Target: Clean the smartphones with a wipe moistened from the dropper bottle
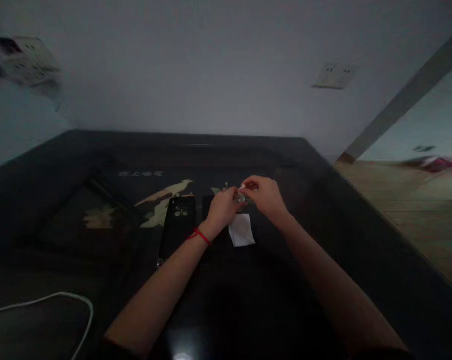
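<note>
My left hand [223,206], with a red string bracelet [202,236] at the wrist, closes its fingers around a small clear, shiny thing [241,198]. From the right, my right hand [266,196] pinches a tiny white piece [243,187] just above it. The two hands nearly touch, and what the pinched piece is cannot be made out. Just below the fingers lies a white folded paper [242,231]. A black phone case [178,222] with camera cutouts rests left of my left hand. Between them a dark flat object [207,206] is partly hidden by that hand.
The glossy black table [271,300] bears a painted bird [166,196] and pale lettering. A white cable [61,294] curves at the lower left. Behind the table stands a wall with a socket plate [336,75]; more sockets [33,60] blur at the upper left.
</note>
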`<state>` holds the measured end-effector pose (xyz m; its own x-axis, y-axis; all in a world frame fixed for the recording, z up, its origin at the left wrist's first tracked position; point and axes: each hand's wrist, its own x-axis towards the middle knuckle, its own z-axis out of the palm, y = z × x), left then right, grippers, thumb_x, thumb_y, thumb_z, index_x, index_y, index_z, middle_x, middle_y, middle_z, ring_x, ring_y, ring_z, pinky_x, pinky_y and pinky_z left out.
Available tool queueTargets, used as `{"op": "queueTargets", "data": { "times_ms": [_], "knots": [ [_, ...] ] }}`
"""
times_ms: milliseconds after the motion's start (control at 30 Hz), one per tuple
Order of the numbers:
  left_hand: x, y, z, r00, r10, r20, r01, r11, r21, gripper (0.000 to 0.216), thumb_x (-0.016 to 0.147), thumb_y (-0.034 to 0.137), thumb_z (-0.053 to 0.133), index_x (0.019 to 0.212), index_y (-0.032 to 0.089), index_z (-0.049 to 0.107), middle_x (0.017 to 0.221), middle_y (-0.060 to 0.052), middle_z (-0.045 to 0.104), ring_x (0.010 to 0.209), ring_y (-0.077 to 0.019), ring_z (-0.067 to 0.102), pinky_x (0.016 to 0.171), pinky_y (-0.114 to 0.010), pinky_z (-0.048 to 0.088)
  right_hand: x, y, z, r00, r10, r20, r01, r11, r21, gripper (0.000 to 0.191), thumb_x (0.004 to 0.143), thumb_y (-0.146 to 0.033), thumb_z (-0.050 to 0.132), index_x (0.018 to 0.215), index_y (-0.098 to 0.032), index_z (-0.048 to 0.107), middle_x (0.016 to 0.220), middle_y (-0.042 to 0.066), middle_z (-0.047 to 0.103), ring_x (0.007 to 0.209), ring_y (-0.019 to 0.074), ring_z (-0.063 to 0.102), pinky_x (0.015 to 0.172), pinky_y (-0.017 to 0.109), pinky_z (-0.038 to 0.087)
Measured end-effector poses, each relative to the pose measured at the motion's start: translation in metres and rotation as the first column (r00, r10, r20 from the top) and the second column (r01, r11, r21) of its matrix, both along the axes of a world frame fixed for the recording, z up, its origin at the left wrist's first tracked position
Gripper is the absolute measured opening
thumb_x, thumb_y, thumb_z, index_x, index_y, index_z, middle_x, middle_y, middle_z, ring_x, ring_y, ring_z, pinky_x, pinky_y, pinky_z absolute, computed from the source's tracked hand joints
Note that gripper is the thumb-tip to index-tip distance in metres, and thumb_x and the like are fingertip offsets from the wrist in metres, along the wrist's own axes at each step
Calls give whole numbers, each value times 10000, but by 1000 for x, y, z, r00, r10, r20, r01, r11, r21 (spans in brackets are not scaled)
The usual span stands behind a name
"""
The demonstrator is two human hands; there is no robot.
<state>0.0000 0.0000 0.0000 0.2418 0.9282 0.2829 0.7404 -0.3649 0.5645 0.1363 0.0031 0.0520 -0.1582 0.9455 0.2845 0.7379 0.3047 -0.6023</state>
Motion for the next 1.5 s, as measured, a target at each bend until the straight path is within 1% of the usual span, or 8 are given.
{"op": "queueTargets", "data": {
  "times_ms": [467,633,833,1000,1133,1233,1367,1500],
  "knots": [
    [-6,8,-5,999,-29,42,32,997,-69,351,743,408,622,1011,181,623,887,-63,679,782,-180,622,673,-266,438,-1,4,8,980,168,107,-160,984,-79,204,767,-109,575,910,-183,700,868,39,714,788,157,651,724,250,481],
    [-6,7,-1,999,-28,15,29,997,-68,327,740,419,615,962,181,643,825,-50,679,705,-176,611,612,-267,411,-1,4,10,976,168,139,-160,985,-66,211,771,-106,561,905,-179,706,845,46,713,768,155,647,707,247,471],
    [-6,7,2,1000,-21,3,22,997,-75,320,733,405,624,965,184,645,852,-54,688,741,-196,619,617,-277,407,-2,5,11,981,121,153,-121,993,-14,140,747,-148,599,796,-189,724,732,39,707,681,161,634,670,268,451],
    [-6,7,1,1000,-14,9,15,996,-84,318,734,413,622,964,195,641,855,-51,686,737,-189,621,614,-271,412,1,0,34,993,93,66,-96,994,44,148,747,-169,606,846,-153,715,792,57,716,702,164,650,671,266,474],
    [-6,5,1,999,-24,38,28,995,-99,296,747,393,615,978,209,628,877,-42,687,768,-174,626,648,-263,429,20,-19,51,989,57,-137,-39,991,130,198,769,-262,598,914,-165,691,873,49,712,758,161,660,696,270,497],
    [-5,4,1,998,-34,60,40,993,-108,313,747,377,622,1011,210,610,912,-46,682,802,-167,629,682,-260,445,34,-34,43,967,60,-246,-39,995,91,209,752,-309,612,890,-174,692,837,42,715,725,163,662,667,271,503],
    [-5,5,1,997,-33,72,40,994,-105,336,737,354,637,1037,210,590,934,-47,677,845,-167,628,720,-261,453,37,-42,13,982,56,-180,-59,998,-9,198,743,-306,609,862,-173,695,808,44,717,696,166,664,638,264,502],
    [-5,5,1,998,-29,59,35,994,-102,266,740,349,631,958,198,607,911,-49,677,844,-175,628,711,-265,453,27,-42,-7,988,52,-145,-54,999,-6,161,740,-273,603,821,-165,692,785,45,715,684,160,660,639,252,489]
  ]
}}
